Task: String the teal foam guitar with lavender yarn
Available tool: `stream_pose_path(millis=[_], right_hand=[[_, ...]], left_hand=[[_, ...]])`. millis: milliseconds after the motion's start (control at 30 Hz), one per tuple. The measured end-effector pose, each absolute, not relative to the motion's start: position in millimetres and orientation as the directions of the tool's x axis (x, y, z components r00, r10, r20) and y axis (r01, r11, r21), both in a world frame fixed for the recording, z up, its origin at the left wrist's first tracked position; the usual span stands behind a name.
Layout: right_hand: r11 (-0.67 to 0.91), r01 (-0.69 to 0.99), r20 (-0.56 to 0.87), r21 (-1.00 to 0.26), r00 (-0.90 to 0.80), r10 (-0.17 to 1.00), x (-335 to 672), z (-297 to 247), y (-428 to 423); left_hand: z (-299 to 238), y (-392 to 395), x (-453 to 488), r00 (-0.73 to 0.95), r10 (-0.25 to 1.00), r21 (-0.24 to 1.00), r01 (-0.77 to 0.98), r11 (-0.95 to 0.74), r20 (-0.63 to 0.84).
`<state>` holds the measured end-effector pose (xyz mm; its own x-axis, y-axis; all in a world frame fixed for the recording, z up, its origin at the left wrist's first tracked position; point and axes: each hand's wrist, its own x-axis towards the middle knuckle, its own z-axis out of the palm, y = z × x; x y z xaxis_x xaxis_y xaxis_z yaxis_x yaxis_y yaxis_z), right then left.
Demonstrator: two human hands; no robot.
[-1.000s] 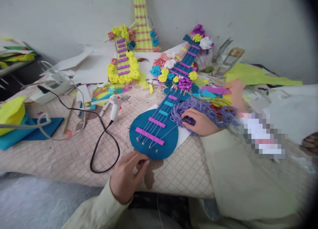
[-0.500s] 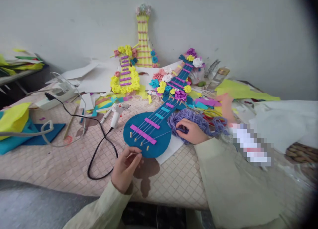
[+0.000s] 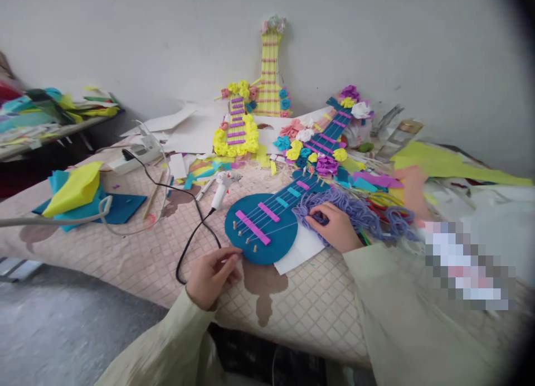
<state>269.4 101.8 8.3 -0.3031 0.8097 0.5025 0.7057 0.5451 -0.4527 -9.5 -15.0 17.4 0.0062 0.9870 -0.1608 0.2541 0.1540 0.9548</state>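
A flat blue craft guitar (image 3: 234, 207) lies tilted on the table, with purple and light-blue strips across it, small pegs at both ends and thin yarn strings between them. My left hand (image 3: 215, 277) is closed at its lower edge, thumb and forefinger together; whether they grip the edge or a yarn end cannot be made out. Right of the guitar, my right hand (image 3: 334, 227) pinches a strand of purple yarn that runs taut from a lower peg. Its fingers rest over the loose heap of purple yarn (image 3: 368, 218). White paper (image 3: 298, 249) shows under the guitar.
A white glue gun (image 3: 221, 191) lies left of the guitar, its black cord looping forward. Decorated guitars, one yellow (image 3: 270, 73), stand behind. Paper scraps, a power strip (image 3: 136, 157), folded coloured paper (image 3: 77, 191) and a glass jar (image 3: 405, 132) surround the work.
The view has turned left, so everything sits farther right. My left hand stays at the guitar's lower edge, and my right hand still pinches yarn beside the heap.
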Motion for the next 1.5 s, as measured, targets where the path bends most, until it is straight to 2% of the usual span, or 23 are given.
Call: stream_pose_path(millis=[67,100,200,300,433,633,833,967,1100,1200,1500], right_hand=[[0.547,0.709,0.503,-0.445,-0.307,0.808,268.8,8.7,101.6],[0.549,0.709,0.504,-0.442,-0.310,0.806,268.7,8.9,101.4],[0.547,0.714,0.503,-0.436,-0.311,0.807,269.3,8.9,101.0],[0.551,0.716,0.508,-0.429,-0.313,0.803,270.2,8.4,100.7],[0.566,0.712,0.518,-0.415,-0.326,0.791,271.0,8.5,100.1],[0.578,0.709,0.518,-0.405,-0.342,0.784,272.0,8.9,99.8],[0.585,0.709,0.523,-0.393,-0.351,0.776,273.0,8.0,100.2],[0.586,0.711,0.509,-0.389,-0.365,0.780,272.7,8.6,99.7],[0.591,0.701,0.504,-0.399,-0.371,0.780,272.9,8.6,99.5],[0.593,0.701,0.506,-0.397,-0.372,0.779,273.6,8.0,99.7],[0.555,0.741,0.529,-0.378,-0.319,0.786,273.6,8.0,99.2]], left_hand=[[16.4,-18.0,-10.7,-0.018,1.000,0.893,0.449,0.018,-0.011],[15.8,-18.5,-11.0,-0.012,0.995,0.821,0.566,-0.076,0.100],[13.1,-16.0,-10.4,0.146,0.914,0.492,0.804,-0.333,0.379],[10.5,-9.9,-8.5,0.295,0.864,0.295,0.853,-0.430,0.407],[11.5,-4.3,-5.9,0.372,0.871,0.192,0.875,-0.444,0.321],[13.3,-0.7,0.7,0.423,0.884,0.173,0.873,-0.456,0.197],[12.1,-1.0,4.5,0.377,0.907,0.192,0.891,-0.411,0.188],[7.2,-3.8,3.2,0.363,0.889,0.212,0.880,-0.425,0.278],[-1.9,-6.2,1.1,0.331,0.849,0.179,0.884,-0.432,0.412],[-6.2,-7.8,0.6,0.315,0.843,0.168,0.892,-0.420,0.436],[-12.2,-9.6,0.2,0.267,0.826,0.239,0.873,-0.426,0.496]])
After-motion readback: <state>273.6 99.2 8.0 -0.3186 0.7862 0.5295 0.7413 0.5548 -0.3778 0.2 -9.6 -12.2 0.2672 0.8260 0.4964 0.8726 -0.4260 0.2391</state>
